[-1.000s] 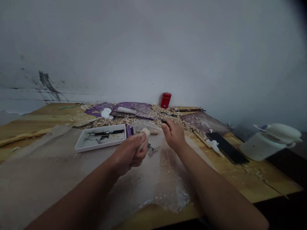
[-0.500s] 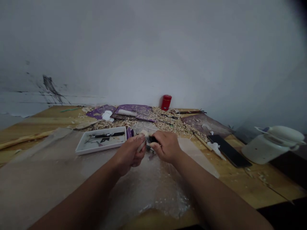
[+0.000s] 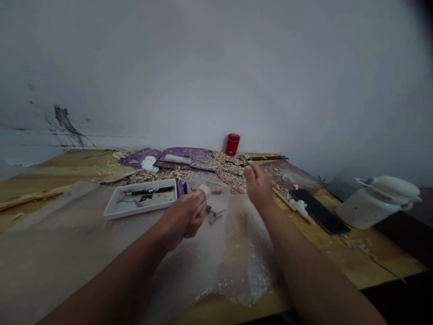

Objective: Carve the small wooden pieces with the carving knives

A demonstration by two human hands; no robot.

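My left hand (image 3: 182, 221) is wrapped round a pale, rounded piece that looks like wood (image 3: 204, 189), its top end sticking out above the fingers. My right hand (image 3: 259, 186) is closed and raised to the right, apart from the left, in front of the shavings. Something thin and dark shows faintly at its fingertips, too blurred to name. Below and between the hands, small dark metal bits (image 3: 213, 214) lie on a clear plastic sheet (image 3: 203, 266). Left of my left hand stands a white tray (image 3: 113, 210) with a black-handled tool (image 3: 154, 191) in it.
Wood shavings (image 3: 233, 178) are heaped at the back around purple sheets (image 3: 189, 153). Against the wall stands a red canister (image 3: 232, 144). To the right are a dark phone-like slab (image 3: 318, 211), crumpled white tissue (image 3: 301, 208) and a white lidded pot (image 3: 368, 207).
My right hand has moved from beside the pale piece up and away to the right. The left hand has stayed nearly in place, still holding the piece. The view has shifted slightly.
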